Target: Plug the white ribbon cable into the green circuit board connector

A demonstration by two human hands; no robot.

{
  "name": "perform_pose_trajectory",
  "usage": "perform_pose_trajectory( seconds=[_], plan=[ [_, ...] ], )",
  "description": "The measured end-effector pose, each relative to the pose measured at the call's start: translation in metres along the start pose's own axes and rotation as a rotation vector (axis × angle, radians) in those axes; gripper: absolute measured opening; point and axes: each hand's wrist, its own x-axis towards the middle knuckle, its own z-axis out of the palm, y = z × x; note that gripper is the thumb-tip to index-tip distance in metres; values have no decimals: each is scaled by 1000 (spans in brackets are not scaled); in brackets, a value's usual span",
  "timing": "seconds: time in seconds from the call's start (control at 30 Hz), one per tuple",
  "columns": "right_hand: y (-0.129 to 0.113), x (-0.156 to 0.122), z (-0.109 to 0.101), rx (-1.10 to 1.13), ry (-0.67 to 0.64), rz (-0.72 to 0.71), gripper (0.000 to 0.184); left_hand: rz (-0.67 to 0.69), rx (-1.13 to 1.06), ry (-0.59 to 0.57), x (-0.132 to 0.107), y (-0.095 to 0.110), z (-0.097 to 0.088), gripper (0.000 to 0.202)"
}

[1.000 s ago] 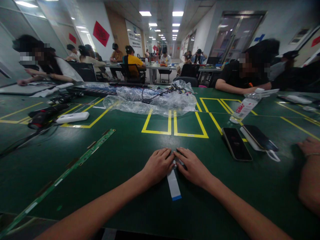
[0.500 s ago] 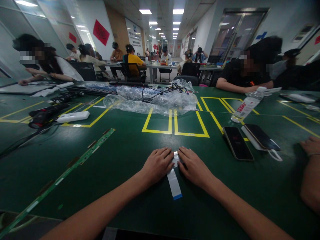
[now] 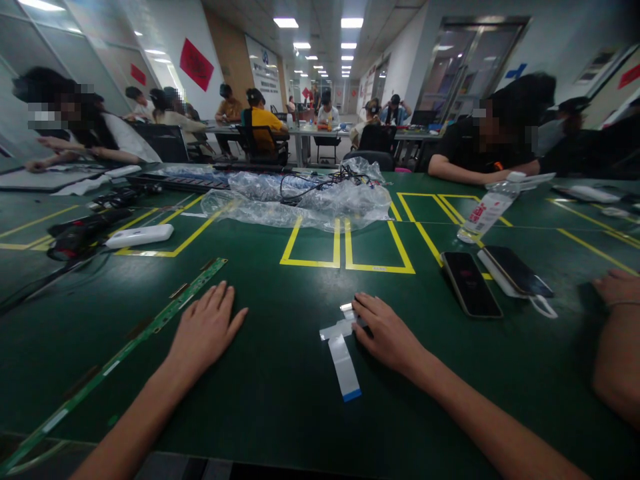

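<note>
A flat ribbon cable [image 3: 344,367], whitish with a blue end and folded crosswise near its top, lies on the green table. My right hand [image 3: 390,333] is at its folded upper part, thumb and fingers closed over the right edge; the portion under the fingertips is hidden. Off to the left, a long narrow green circuit board [image 3: 150,333] runs diagonally across the table. Beside its upper half is my left hand [image 3: 203,330], palm down with thumb spread and nothing held. Its fingertips are close to the board's edge; whether they touch it I cannot tell.
Crumpled clear plastic wrap [image 3: 310,203] with black cables lies farther back. Two phones [image 3: 473,283] and a tilted bottle [image 3: 487,207] are to the right. A white handheld device [image 3: 140,235] sits at left. Another person's arm [image 3: 617,347] rests at the right edge.
My left hand has let go of the ribbon cable and moved left to the circuit board, uncovering the cable's crosswise fold. My right hand has stayed at the cable.
</note>
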Motion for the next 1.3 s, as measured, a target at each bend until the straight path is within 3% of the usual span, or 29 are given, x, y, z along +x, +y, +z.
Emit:
perform_pose_trajectory(
  seconds=[0.1, 0.17, 0.3, 0.4, 0.57, 0.67, 0.8, 0.93, 1.03, 1.3],
  plan=[
    [-1, 0, -1, 8, -7, 8, 53, -163, 23, 4, -15, -48, 9, 76],
    [-1, 0, -2, 12, -6, 13, 52, -196, 7, -17, -24, -69, 16, 75],
    [0, 0, -2, -8, -4, 9, 52, -117, 7, -39, -35, -80, 27, 75],
    [-1, 1, -1, -29, -6, 2, 51, -47, 3, -33, -41, -58, 24, 75],
    [-4, 2, -2, -27, -1, -7, 50, 211, -138, -5, -41, 25, -1, 62],
    [-6, 2, -2, -25, -8, -11, 50, 341, -191, -28, -26, 74, -16, 55],
    [-7, 3, -1, -34, -16, -7, 54, 510, -277, -104, 8, 113, -33, 48],
    [-10, 3, 0, -55, -24, -4, 58, 636, -366, -167, 34, 135, -43, 38],
    [-11, 2, 1, -60, -37, 5, 61, 638, -427, -137, 42, 145, -41, 30],
    [-10, 3, 9, -47, -51, 27, 67, 624, -584, -59, 51, 142, -26, 22]
  ],
)
